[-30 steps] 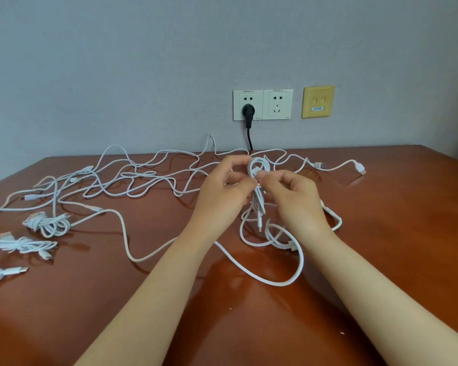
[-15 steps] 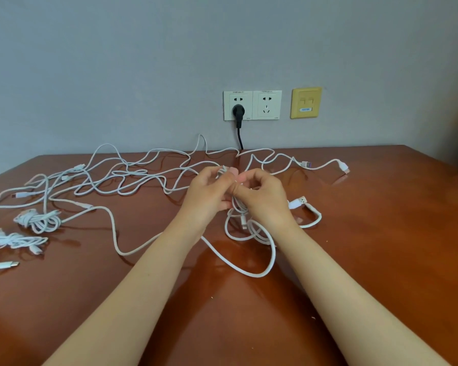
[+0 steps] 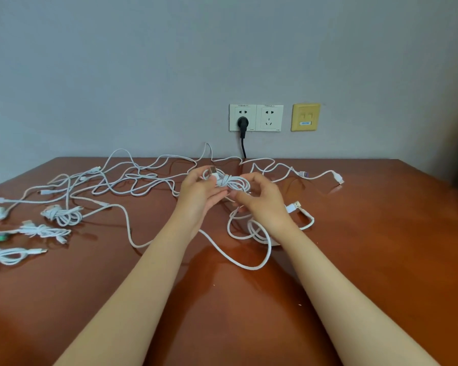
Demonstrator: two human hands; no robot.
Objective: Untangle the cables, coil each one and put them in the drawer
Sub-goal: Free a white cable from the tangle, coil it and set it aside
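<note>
While you hold one coil (image 3: 232, 182) just above the table (image 3: 381, 260) at centre, your left hand (image 3: 200, 192) curls round its 9 o'clock end and your right hand (image 3: 262, 200) pinches its 3 o'clock end. Its long axis runs 9 to 3, and its USB plug (image 3: 212, 170) points toward 11. Four bundles (image 3: 62, 213) lie at 9 o'clock by the left edge. One tangle (image 3: 132, 178), its cables uncountable, spreads from 10 to 1 along the far edge. One loop (image 3: 249, 233) lies under your right wrist. Bare wood stretches at 3 and 6. Two sockets (image 3: 269, 118), one black plug (image 3: 242, 122) and one yellow plate (image 3: 305, 117) sit on the wall at 12.
</note>
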